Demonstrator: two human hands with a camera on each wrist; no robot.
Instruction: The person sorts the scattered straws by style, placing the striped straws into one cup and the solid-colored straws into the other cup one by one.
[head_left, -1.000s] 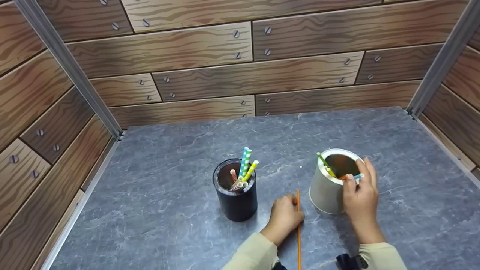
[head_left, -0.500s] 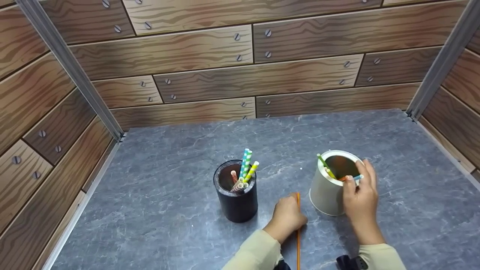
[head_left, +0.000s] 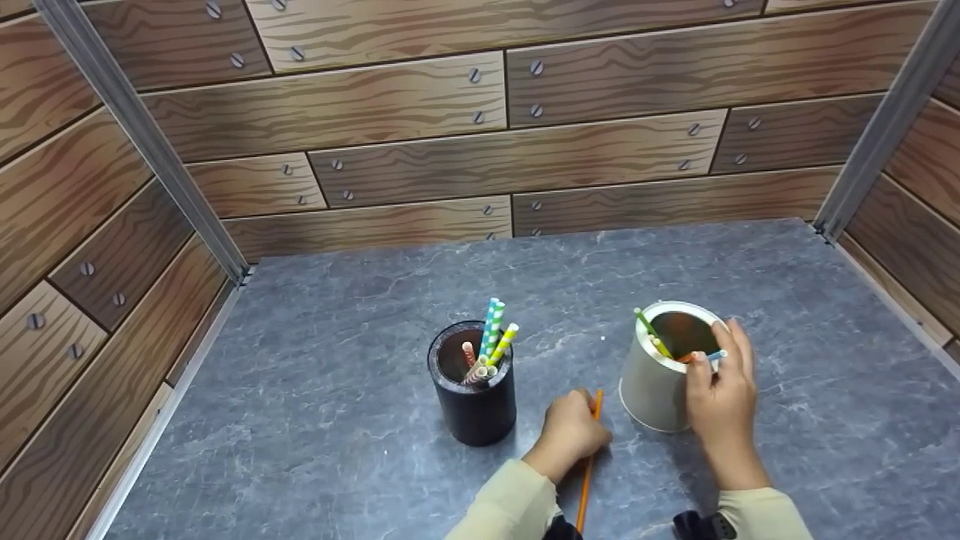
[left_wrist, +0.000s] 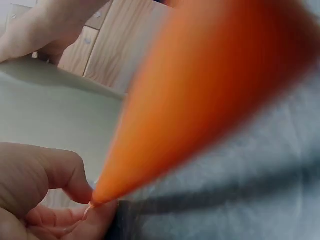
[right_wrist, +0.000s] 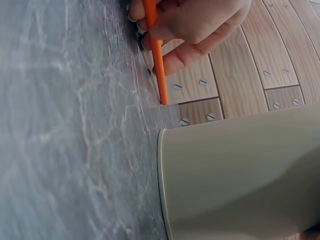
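Observation:
My left hand (head_left: 570, 433) pinches an orange straw (head_left: 586, 487) low over the table; in the left wrist view the straw (left_wrist: 165, 120) looms large and blurred from thumb and fingertip. To the right, my right hand (head_left: 724, 409) grips the side of a cream can (head_left: 649, 390) at its rim, thumb in front and fingers along the right edge. Inside the can, a green straw (head_left: 643, 321), a yellow one (head_left: 660, 346) and a light-blue one (head_left: 716, 355) lean on the rim, the blue one beside my thumb. The right wrist view shows the can's wall (right_wrist: 235, 170) close up.
A black cylindrical cup (head_left: 478, 412) with several striped paper straws (head_left: 491, 337) stands left of my left hand. The grey marbled table (head_left: 300, 390) is bounded by wood-patterned walls (head_left: 405, 165) and metal corner posts (head_left: 139, 142).
The orange straw's near end has swung left, so it now lies slanted instead of straight. My left hand has shifted slightly while keeping its pinch. My right hand stays on the can.

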